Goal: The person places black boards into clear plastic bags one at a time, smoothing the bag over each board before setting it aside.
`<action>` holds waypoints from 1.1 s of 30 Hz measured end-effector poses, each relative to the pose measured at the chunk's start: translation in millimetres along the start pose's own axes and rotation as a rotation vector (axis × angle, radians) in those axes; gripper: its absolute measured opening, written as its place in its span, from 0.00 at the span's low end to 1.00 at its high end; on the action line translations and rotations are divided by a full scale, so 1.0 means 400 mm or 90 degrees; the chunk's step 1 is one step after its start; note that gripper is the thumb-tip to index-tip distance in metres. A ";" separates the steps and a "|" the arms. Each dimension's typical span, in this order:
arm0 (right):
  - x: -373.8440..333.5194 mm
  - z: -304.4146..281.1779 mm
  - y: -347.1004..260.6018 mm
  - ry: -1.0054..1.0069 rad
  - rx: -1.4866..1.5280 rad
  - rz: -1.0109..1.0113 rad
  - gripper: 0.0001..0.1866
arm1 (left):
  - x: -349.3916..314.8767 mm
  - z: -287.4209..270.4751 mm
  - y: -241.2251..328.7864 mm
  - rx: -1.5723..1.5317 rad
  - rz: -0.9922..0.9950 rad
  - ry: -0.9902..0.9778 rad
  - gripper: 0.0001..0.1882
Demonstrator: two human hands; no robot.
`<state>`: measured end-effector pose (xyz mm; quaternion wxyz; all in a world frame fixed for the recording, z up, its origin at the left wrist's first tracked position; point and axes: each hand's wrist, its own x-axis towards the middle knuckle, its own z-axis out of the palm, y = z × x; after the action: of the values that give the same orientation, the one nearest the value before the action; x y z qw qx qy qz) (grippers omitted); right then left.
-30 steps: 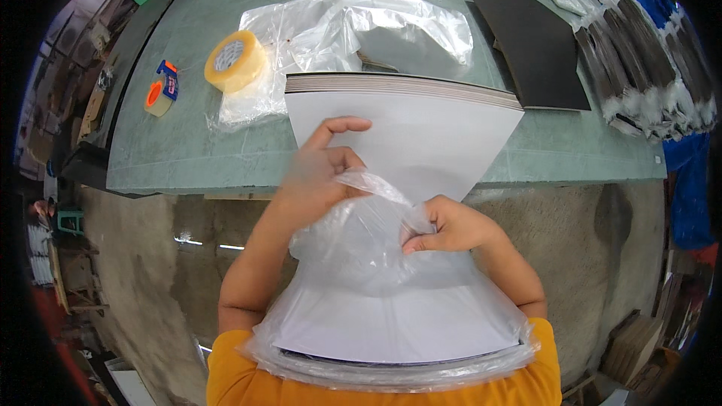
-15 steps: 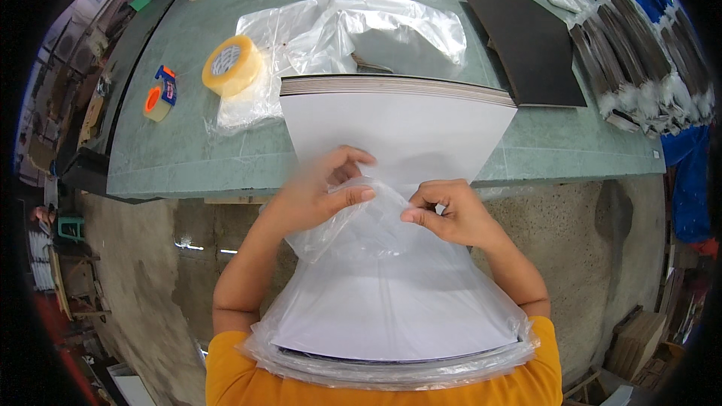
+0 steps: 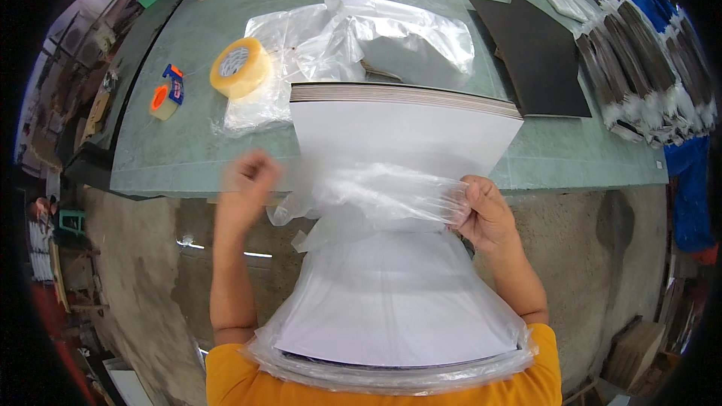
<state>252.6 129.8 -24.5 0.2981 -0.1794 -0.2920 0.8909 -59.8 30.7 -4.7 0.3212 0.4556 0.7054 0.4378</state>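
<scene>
A stack of white boards (image 3: 406, 128) leans over the table's front edge toward me. Clear plastic film, a bag (image 3: 361, 188), covers its near part and bunches across the middle. At the right side of the stack, my right hand (image 3: 487, 213) pinches the edge of the bag, pulling it into creases. My left hand (image 3: 252, 177) is off to the left, apart from the bag and smeared by motion, so its fingers cannot be made out. The near end of the wrapped stack rests against my body.
On the green table (image 3: 195, 158) lie a large tape roll (image 3: 239, 68), a small tape dispenser (image 3: 168, 93) and loose plastic film (image 3: 406, 30). Black boards (image 3: 538, 60) lie at the right, beside a pile of wrapped dark packs (image 3: 639, 68).
My left hand has let go of the bag and swung left. My right hand has moved right, stretching the bag's edge across the stack.
</scene>
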 end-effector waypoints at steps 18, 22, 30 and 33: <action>-0.011 0.115 -0.030 0.011 -0.326 0.111 0.12 | -0.045 0.206 0.167 -0.289 0.041 -0.318 0.09; 0.002 0.138 -0.019 -0.470 -0.470 0.164 0.17 | -0.031 0.160 0.204 -0.646 -0.080 -0.547 0.08; 0.015 0.129 -0.022 -0.609 -0.943 0.282 0.23 | -0.018 0.100 0.179 -0.334 0.275 -0.710 0.08; -0.030 0.018 -0.021 -0.490 -1.447 0.028 0.19 | -0.042 0.103 0.258 0.081 0.288 -0.893 0.07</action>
<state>261.9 124.8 -12.0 -0.1527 -0.0668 -0.9782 0.1237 19.3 49.3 73.4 0.5716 0.7802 0.2475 0.0573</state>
